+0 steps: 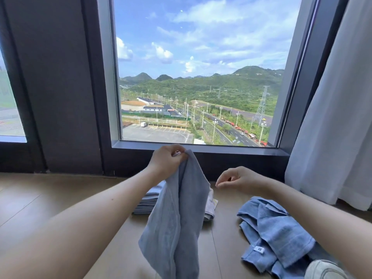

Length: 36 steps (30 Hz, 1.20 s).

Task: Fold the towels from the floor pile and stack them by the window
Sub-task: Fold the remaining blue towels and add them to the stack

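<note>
While the left hand pinches the top corner of a pale grey-blue terry towel between thumb and curled fingers, the cloth hangs straight down from that grip in long loose folds, its lower end dropping out of view at six o'clock. The hand is raised in front of the sill of the tall dark-framed window, which fills the view at twelve o'clock. The right hand hovers at four o'clock of the left one, apart from the towel. Its fingers are loosely curled, thumb and forefinger tips close together, with nothing between them.

Behind the hanging towel, showing at its nine o'clock side, a stack of folded pale towels lies on the light brown wooden floor, near the wall under the window. A sliver of the same stack shows at the towel's three o'clock edge. At five o'clock of the right hand, partly under the right forearm, a rumpled pile of denim-blue towels sprawls on the floor, with a small white label on one edge. A white sheer curtain hangs at three o'clock, its hem reaching the floor just beyond the pile. Whether the hanging towel's lower end touches the floor cannot be told.
</note>
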### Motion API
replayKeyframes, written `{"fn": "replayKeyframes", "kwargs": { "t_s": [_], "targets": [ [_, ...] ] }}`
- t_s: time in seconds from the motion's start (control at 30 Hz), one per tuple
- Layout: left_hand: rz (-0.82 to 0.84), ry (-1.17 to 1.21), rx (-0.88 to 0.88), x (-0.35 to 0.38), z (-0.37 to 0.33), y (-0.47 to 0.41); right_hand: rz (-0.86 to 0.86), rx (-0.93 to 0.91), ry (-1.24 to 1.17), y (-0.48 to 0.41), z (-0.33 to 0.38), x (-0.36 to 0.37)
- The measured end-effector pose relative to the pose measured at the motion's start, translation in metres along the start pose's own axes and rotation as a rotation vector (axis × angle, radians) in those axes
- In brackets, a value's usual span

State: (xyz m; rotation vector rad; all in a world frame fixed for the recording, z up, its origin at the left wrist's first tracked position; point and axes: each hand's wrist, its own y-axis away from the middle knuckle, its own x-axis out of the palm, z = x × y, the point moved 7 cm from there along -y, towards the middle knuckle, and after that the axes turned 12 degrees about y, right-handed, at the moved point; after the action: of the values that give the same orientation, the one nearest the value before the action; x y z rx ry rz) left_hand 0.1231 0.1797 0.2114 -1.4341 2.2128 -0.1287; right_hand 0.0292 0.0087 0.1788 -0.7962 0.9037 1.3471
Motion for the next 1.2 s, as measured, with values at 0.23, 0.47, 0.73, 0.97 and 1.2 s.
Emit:
{"fn": "replayKeyframes", "kwargs": {
  "t_s": [0.23,0.47,0.73,0.97,1.2],
  "targets": [
    [0.062,0.034,0.032,0.003,-0.006,0.004,-0.257,-0.046,-0.057,-0.013,0.032,-0.008],
    [-0.041,0.236,0.024,-0.009,-0.011,0.001,-0.228,-0.094,-0.038,-0.018,0.037,-0.004],
    [-0.156,0.148,-0.115,-0.030,0.014,-0.004,-0.306,-0.002,-0.046,-0.009,0.011,-0.018],
    [0.096,-0.062,-0.013,0.010,0.006,0.003,-0.520,-0.069,-0.001,-0.010,0.027,-0.032],
    [0.231,-0.097,0.065,0.044,-0.007,0.015,-0.490,-0.089,0.079,-0.012,0.039,-0.026]
  ]
}}
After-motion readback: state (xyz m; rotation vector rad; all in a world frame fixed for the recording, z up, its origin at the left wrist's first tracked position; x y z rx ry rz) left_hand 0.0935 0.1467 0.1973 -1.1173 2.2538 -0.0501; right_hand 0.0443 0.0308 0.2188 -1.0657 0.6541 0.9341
